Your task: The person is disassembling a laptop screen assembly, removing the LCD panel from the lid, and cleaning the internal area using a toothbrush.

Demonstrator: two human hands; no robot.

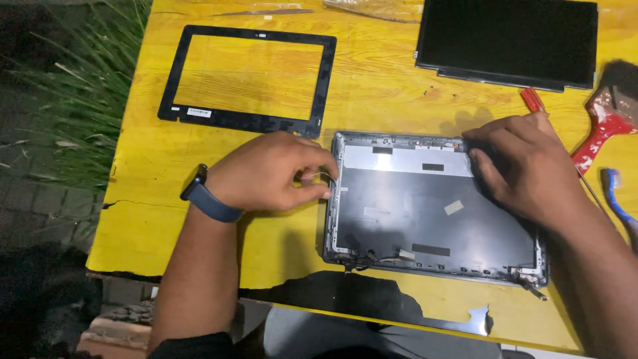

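A grey laptop lid shell point(425, 219) lies open-side up on the yellow table point(372, 93). My left hand point(272, 171), with a dark blue wristband, pinches a thin pale cable point(320, 175) at the shell's left edge. My right hand point(522, 166) rests palm down on the shell's upper right corner, fingers pressing along the top rim. A red-handled screwdriver point(531, 100) lies just behind that hand, partly hidden by it.
A black screen bezel point(246, 121) lies at the back left. A bare display panel point(508, 41) sits at the back right. A red-handled paintbrush point(608, 119) and a blue-handled tool point(615, 196) lie at the right edge. Grass borders the table on the left.
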